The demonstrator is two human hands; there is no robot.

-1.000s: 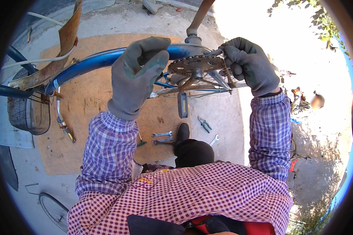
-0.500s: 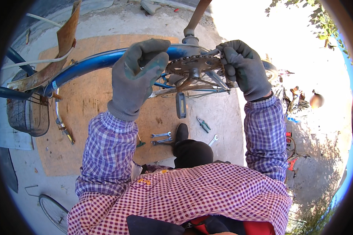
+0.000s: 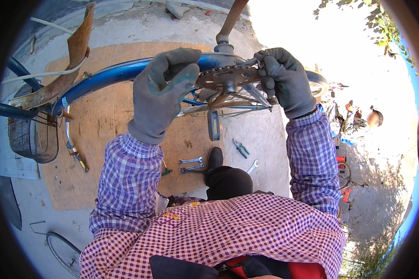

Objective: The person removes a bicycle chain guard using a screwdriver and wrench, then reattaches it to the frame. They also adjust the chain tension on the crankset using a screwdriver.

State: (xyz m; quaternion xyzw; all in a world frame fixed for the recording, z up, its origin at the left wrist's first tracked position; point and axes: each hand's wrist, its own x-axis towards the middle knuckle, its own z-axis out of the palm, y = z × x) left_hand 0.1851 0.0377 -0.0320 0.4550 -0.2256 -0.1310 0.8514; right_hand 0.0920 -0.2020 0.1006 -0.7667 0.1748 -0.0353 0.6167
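A blue bicycle frame [image 3: 121, 72] lies upturned across the view, its dark toothed chainring [image 3: 228, 79] in front of me. My right hand [image 3: 286, 83], in a grey glove, is closed in a pinch on the bicycle chain at the chainring's right edge; the fingers hide most of that piece of chain. At the left edge, my gloved left hand [image 3: 163, 93] is curved with thumb and fingers apart, and I see nothing between them. A pedal [image 3: 213, 125] hangs below the chainring. Behind it shows a spoked wheel [image 3: 244, 100].
Pliers [image 3: 240, 148] and several spanners [image 3: 191, 161] lie on the ground near my shoe [image 3: 215, 158]. Under the bicycle is a brown board [image 3: 111, 153]. A wire basket [image 3: 32, 137] and handlebar [image 3: 70, 139] are at left, with a rusty mudguard [image 3: 77, 44] above them.
My right hand has shifted slightly left and closer to the chainring, along with its forearm. My left hand has barely moved.
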